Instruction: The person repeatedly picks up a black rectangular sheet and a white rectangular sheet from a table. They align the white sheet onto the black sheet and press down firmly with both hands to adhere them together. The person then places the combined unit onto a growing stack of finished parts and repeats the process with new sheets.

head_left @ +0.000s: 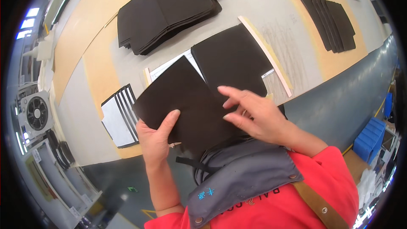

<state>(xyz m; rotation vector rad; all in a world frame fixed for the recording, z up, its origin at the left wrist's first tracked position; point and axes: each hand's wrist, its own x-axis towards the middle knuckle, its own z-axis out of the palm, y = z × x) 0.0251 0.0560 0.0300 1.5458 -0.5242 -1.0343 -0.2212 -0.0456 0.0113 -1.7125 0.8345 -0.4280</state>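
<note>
A flat black sheet (pixel 186 101), tilted, held above the table edge.

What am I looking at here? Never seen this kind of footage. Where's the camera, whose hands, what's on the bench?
No machine: one fisheye camera on a person's head looks down, so straight edges bend. The left hand grips a black sheet by its lower edge, thumb on top. The right hand rests its fingers on that sheet. On the workbench lie another black sheet, a stack of black pieces, a fanned dark set and white cards. A grey apron shows below.
</note>
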